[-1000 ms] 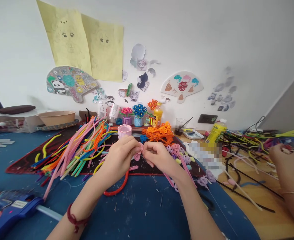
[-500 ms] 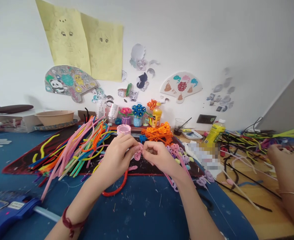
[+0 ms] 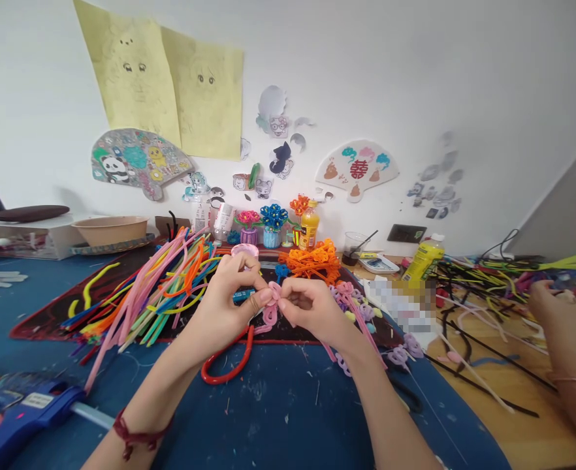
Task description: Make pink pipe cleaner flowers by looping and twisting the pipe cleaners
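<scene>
Left hand [image 3: 230, 301], right hand [image 3: 311, 308]: both pinching pink looped fuzzy piece [image 3: 270, 314] over red-edged dark mat [image 3: 48, 320]. Blue table [image 3: 263, 421] before mat's front edge: open, scrap-strewn.

"How many fans [image 3: 141, 160] are up?"
"Two, with two yellow sheets [image 3: 209, 108]."
"Upright bunches of flowers [image 3: 274, 217]?"
"Three: one pink, one blue, one orange."
"Yellow bottles [image 3: 309, 227]?"
"Two, and one plastic cup [image 3: 351, 243]."
"Any glue guns [image 3: 23, 419]?"
"One, and one beige bowl [image 3: 109, 232]."
"And the wearer's hands [image 3: 226, 300]?"
"Two, plus one co-worker's hand [image 3: 561, 316]."
</scene>
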`<state>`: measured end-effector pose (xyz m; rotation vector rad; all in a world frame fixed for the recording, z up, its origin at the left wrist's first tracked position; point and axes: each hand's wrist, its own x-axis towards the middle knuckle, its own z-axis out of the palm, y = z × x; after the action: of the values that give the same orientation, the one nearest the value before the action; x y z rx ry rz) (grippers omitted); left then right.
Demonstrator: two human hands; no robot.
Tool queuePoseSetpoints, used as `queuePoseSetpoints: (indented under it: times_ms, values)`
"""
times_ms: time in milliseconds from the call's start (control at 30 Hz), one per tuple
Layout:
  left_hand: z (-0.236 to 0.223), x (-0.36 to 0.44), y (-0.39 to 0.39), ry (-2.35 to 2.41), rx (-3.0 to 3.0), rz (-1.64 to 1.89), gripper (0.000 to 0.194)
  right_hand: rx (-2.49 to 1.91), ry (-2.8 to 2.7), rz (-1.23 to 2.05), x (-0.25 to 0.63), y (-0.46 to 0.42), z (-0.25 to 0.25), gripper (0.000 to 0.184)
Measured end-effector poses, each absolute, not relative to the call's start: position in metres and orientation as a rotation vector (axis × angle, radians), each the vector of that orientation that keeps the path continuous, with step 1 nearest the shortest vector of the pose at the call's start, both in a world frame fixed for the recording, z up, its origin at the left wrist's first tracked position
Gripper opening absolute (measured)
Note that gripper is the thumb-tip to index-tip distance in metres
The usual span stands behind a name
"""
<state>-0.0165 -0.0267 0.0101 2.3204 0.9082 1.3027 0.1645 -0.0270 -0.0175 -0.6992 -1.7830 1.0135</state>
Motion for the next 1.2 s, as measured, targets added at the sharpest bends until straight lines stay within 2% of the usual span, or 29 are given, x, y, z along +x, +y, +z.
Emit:
queuePoseSetpoints:
  times_ms: [367,933,1200]
  values:
    - [0.0073,-0.0122,-0.0265,0.994,2.273,1.298,0.02,-0.836,-1.774,0.878,0.1662,-0.0234,-0.0176,0.016]
    - [0.0088,-0.0149,-0.0256,0.887,2.383,1.233,0.019,-0.809,-1.867,0.754,0.1663,-0.0264,-0.0161,0.016]
    - [0.0097,-0.0107,-0.0271,0.951,2.399,1.365,0.027,-0.798,-1.78,0.857,0.1659,-0.0248,-0.0168,0.015]
